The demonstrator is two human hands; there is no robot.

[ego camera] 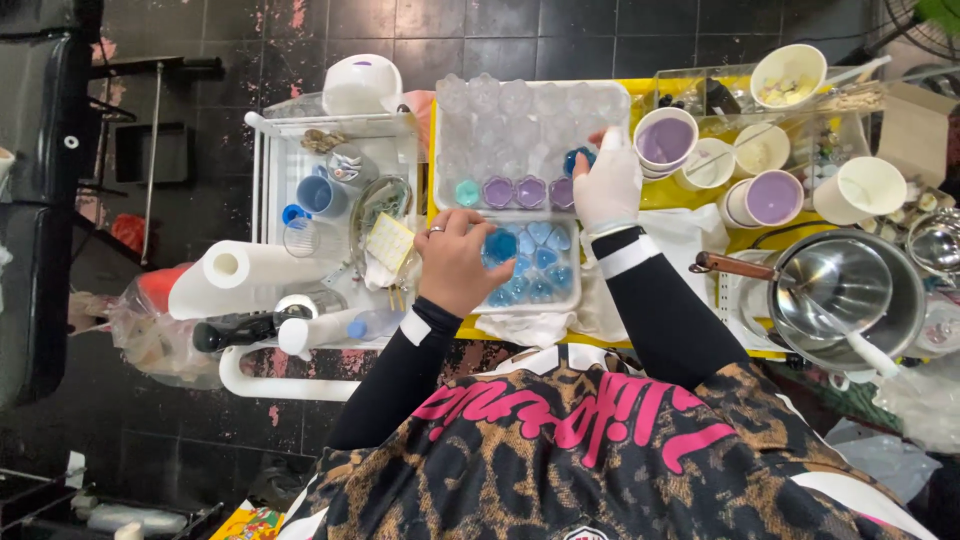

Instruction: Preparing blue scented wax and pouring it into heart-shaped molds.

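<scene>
Head view: small blue moulded piece (577, 158) pinched over the clear mould tray (530, 125).
Gloved right hand (608, 185) grips it; bare left hand (455, 262) presses the lower blue-filled tray (530, 265). Likely light, slick, brittle; hold by its edges.

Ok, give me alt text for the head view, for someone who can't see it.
Seen from above, a person's left hand rests on a small tray of blue heart shapes, while the gloved right hand places a blue piece into a large clear mould tray. Cups of purple liquid and a steel pot sit to the right.
</scene>
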